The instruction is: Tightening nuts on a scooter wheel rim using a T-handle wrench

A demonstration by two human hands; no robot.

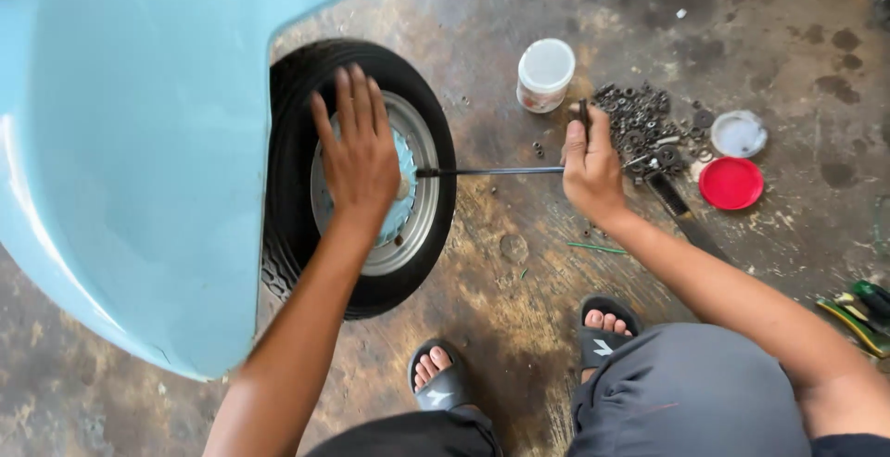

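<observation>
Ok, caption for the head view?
Left hand flat on a scooter wheel; right hand holds a long wrench.

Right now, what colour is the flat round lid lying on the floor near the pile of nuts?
The lid is red, seen clearly in the head view.

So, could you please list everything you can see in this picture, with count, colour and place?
body panel: one, light blue, left
wheel: one, black tyre, silver rim, beside panel
long tool: one, dark, from hub to right hand
tub: one, white, top centre
nuts and washers: a pile, grey, right of tub
lids: two, red and white, right
floor: stained concrete
sandals: two, black, bottom
left hand: flat on rim
right hand: gripping tool
</observation>
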